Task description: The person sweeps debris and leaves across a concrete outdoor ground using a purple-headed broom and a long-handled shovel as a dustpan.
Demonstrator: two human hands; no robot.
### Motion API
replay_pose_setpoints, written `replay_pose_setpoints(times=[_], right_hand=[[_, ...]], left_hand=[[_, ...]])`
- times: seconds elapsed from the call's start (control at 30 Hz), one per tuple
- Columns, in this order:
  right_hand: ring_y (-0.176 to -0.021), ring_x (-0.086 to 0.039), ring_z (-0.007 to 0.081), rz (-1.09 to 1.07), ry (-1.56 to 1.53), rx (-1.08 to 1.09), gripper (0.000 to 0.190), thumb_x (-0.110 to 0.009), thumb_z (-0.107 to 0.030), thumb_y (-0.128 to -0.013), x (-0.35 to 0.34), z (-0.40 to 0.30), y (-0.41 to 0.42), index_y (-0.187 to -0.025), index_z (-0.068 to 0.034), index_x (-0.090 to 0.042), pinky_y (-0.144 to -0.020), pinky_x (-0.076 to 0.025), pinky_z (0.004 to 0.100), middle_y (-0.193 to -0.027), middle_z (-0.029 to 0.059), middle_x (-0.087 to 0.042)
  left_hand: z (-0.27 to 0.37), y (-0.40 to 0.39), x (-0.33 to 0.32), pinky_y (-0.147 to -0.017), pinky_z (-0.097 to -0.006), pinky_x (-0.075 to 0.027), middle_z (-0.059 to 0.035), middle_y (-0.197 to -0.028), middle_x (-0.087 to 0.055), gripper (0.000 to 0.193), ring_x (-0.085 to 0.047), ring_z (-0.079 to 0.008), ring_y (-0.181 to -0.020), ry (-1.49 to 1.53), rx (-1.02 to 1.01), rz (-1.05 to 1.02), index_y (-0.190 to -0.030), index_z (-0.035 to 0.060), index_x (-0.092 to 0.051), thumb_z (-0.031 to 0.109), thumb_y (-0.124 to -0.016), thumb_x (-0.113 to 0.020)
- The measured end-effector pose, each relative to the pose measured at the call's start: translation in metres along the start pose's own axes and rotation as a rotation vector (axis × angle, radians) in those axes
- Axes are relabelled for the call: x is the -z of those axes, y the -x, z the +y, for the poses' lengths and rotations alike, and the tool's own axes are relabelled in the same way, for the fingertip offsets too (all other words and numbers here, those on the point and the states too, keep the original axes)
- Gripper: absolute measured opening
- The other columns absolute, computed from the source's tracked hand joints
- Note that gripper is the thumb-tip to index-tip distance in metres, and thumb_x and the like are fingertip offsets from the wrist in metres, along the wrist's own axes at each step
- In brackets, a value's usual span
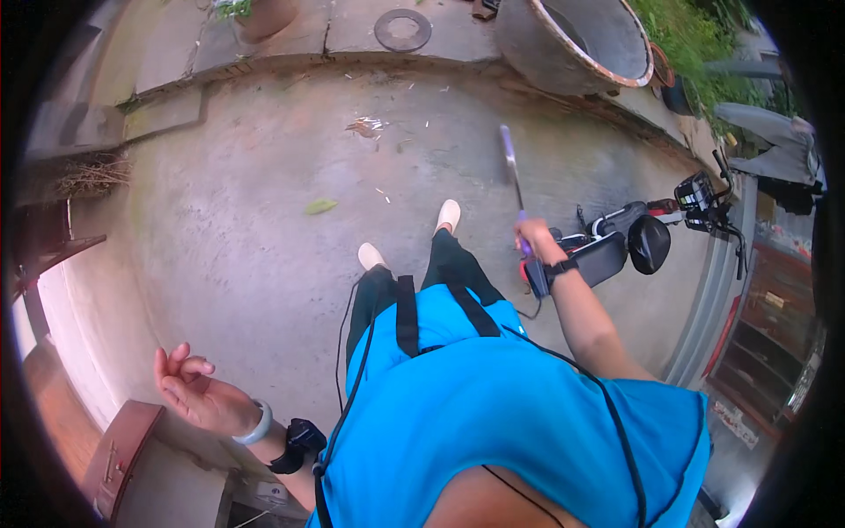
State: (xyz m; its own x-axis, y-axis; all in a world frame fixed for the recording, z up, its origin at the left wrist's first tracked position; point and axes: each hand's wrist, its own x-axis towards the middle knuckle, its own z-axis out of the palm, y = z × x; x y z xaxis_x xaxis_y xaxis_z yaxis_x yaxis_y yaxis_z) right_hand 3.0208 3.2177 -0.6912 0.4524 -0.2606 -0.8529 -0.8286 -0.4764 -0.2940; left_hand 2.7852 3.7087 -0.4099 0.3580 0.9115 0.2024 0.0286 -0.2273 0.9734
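My right hand (533,236) is closed around the purple grip of a thin stick-like tool (513,165). Its dark slender shaft leads to a second purple part at the far end, pointing ahead above the concrete ground. What kind of tool it is cannot be made out. Out to the lower left, my left hand (201,393) is raised with nothing visible in it, fingers apart and partly curled. A pale bangle (257,422) and a black strapped device (300,445) circle that wrist. Ahead on the concrete lie a scatter of small white sticks and brown scraps (366,127) and a green leaf (321,206).
An electric scooter (604,254) stands right beside my right hand. A large round vat (574,46) and a flat ring (403,30) rest on the raised ledge ahead. Twigs (96,173) lie at left; a reddish-brown door (125,449) stands lower left. Cables hang along my body.
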Motion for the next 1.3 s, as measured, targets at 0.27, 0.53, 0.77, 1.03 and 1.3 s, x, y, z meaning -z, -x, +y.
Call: replay_pose_setpoints(times=[0.27,0.53,0.77,1.03,1.3], right_hand=[[-0.043,-0.053,0.019,-0.034,0.172,-0.028,0.01,-0.061,-0.004,-0.068,-0.1,-0.023,0.0,-0.073,0.0,-0.054,-0.036,-0.041,0.0346,-0.056,0.0094,-0.054],[-0.04,-0.05,0.0164,-0.056,0.108,0.208,0.04,-0.059,-0.004,-0.068,-0.035,-0.038,0.024,-0.107,0.0,-0.052,-0.035,-0.039,0.0321,-0.054,0.0063,-0.051],[-0.057,-0.063,0.0231,0.124,0.635,0.293,0.013,-0.057,-0.012,-0.07,-0.09,-0.135,-0.061,-0.074,-0.001,-0.063,-0.054,-0.049,0.0346,-0.068,0.0136,-0.063],[-0.058,-0.063,0.0243,-0.011,0.852,0.379,0.02,-0.059,-0.014,-0.068,-0.105,-0.132,-0.043,-0.083,-0.001,-0.062,-0.057,-0.05,0.0356,-0.068,0.0149,-0.063],[-0.052,-0.061,0.0238,-0.066,0.761,0.532,0.037,-0.058,-0.01,-0.068,-0.05,-0.163,0.005,-0.103,0.001,-0.052,-0.046,-0.048,0.0348,-0.064,0.0144,-0.06]], left_hand=[[-0.004,-0.019,0.048,-0.062,-0.0203,-0.038,-0.0106,-0.092,-0.06,0.04,-0.046,-0.0078,-0.063,-0.022,-0.009,0.026,-0.114,-0.0032,-0.048,0.029,-0.095,-0.033],[0.012,-0.01,0.069,-0.062,-0.0207,-0.038,-0.01,-0.093,-0.059,0.039,-0.045,-0.0076,-0.064,-0.053,-0.033,0.181,-0.115,-0.0023,-0.047,0.028,-0.095,-0.034],[0.034,0.044,0.063,-0.062,-0.0198,-0.037,-0.0098,-0.09,-0.058,0.038,-0.043,-0.0087,-0.062,-0.157,-0.038,0.34,-0.113,-0.002,-0.048,0.028,-0.095,-0.035],[0.055,0.072,0.028,-0.061,-0.0207,-0.038,-0.0096,-0.089,-0.058,0.038,-0.044,-0.0094,-0.062,-0.22,-0.004,0.448,-0.111,-0.0018,-0.049,0.029,-0.095,-0.035],[0.063,0.108,0.026,-0.062,-0.021,-0.038,-0.0096,-0.093,-0.058,0.038,-0.044,-0.0089,-0.064,-0.294,0.038,0.567,-0.116,-0.003,-0.046,0.026,-0.094,-0.035]])
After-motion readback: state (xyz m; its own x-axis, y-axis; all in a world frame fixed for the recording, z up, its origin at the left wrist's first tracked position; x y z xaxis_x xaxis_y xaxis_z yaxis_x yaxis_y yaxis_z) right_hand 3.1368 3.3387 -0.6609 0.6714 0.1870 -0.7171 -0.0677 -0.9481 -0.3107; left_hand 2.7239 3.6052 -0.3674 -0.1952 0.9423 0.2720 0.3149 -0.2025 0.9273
